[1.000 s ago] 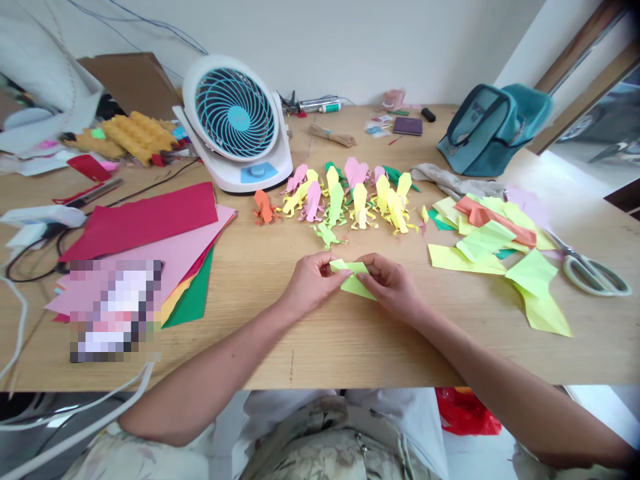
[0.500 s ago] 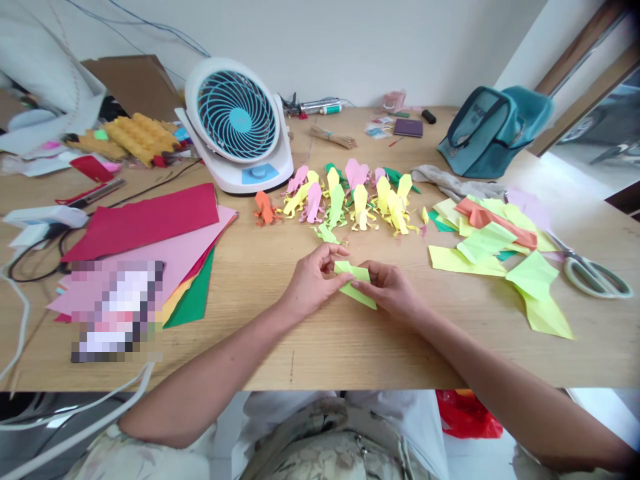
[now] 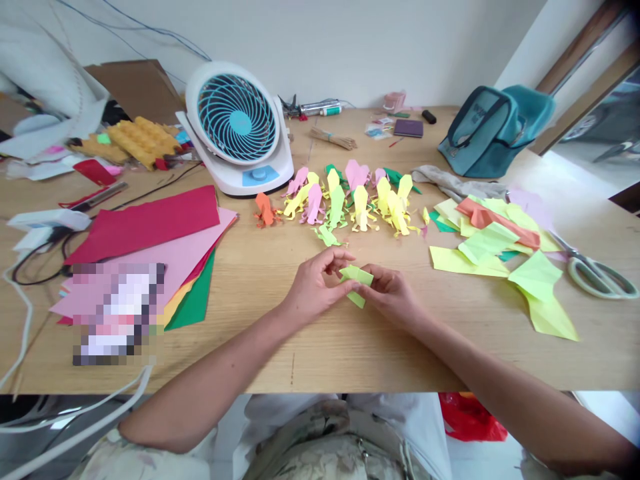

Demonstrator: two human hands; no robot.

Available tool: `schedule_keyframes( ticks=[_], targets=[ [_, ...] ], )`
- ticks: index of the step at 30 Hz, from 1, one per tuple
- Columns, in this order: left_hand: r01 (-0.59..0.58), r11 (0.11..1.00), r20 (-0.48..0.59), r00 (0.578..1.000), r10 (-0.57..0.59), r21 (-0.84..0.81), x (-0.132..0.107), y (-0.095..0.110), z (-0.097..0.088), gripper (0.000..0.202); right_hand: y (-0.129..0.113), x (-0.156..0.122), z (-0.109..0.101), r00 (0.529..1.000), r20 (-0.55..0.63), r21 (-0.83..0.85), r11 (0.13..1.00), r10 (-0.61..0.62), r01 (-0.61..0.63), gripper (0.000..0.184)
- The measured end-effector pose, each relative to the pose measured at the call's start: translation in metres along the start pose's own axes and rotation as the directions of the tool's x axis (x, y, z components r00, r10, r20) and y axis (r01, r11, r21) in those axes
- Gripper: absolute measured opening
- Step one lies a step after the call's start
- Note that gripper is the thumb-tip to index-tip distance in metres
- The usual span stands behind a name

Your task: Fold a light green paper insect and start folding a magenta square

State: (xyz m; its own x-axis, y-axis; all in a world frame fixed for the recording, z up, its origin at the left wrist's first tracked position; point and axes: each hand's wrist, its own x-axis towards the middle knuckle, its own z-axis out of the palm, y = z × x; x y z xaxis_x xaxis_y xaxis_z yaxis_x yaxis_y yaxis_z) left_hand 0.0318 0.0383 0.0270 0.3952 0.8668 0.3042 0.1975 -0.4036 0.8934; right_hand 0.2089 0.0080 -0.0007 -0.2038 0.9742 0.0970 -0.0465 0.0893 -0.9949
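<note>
Since the green paper [image 3: 364,276] is small and thin, the left hand [image 3: 316,283] and the right hand [image 3: 397,293] grip it from opposite sides, thumbs almost meeting on its front, probably to keep the creases lined up. Each hand's fingers are clamped on the sheet, though the tips behind it are hidden. The paper is held at the near middle of the scene, just above the worktop [image 3: 260,287].

Folded paper figures [image 3: 361,210] stand grouped beyond the hands, perhaps to leave elbow room on the near side. Coloured sheets [image 3: 150,220] lie stacked at left, with a blurred-out item [image 3: 120,310] on top; loose paper pieces [image 3: 487,241] overlap at right beside the scissors [image 3: 603,277], all seemingly within reach.

The surface is pale, wood-grained and runs back to a plain light wall [image 3: 350,47]. A white fan [image 3: 237,123] tilts up at far left of centre, and a teal bag [image 3: 480,133] sits at far right, near an opening. Below the near edge, a red plastic bag [image 3: 473,420] shows at right.
</note>
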Motion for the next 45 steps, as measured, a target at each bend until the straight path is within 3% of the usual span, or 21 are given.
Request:
schedule_keyframes(
  ticks=[4, 11, 37, 42, 45],
  targets=[
    [-0.1, 0.995, 0.053, 0.994, 0.1, -0.002, 0.0, 0.005, -0.003, 0.012, 0.0, -0.003, -0.002, 0.996, -0.022, -0.025, 0.996, -0.086, 0.085, 0.033],
    [-0.114, 0.993, 0.044, 0.992, 0.114, -0.002, -0.001, 0.007, -0.002, 0.009, -0.002, -0.004, -0.001, 0.998, -0.003, -0.052, 0.996, -0.067, 0.067, 0.033],
    [0.109, 0.968, 0.012, 0.994, -0.109, -0.224, -0.004, -0.004, 0.009, 0.029, 0.0, -0.003, 0.003, 0.999, 0.003, -0.085, 0.996, -0.039, 0.04, 0.041],
    [0.137, 0.971, 0.085, 0.989, -0.122, -0.197, -0.001, -0.001, 0.002, 0.023, 0.0, -0.002, 0.003, 1.0, -0.011, -0.018, 1.0, -0.007, 0.007, 0.045],
    [0.1, 0.987, 0.064, 0.994, -0.093, -0.129, 0.0, 0.0, -0.001, 0.018, 0.0, -0.003, 0.004, 1.0, -0.008, -0.004, 1.0, 0.014, -0.014, 0.044]
  ],
)
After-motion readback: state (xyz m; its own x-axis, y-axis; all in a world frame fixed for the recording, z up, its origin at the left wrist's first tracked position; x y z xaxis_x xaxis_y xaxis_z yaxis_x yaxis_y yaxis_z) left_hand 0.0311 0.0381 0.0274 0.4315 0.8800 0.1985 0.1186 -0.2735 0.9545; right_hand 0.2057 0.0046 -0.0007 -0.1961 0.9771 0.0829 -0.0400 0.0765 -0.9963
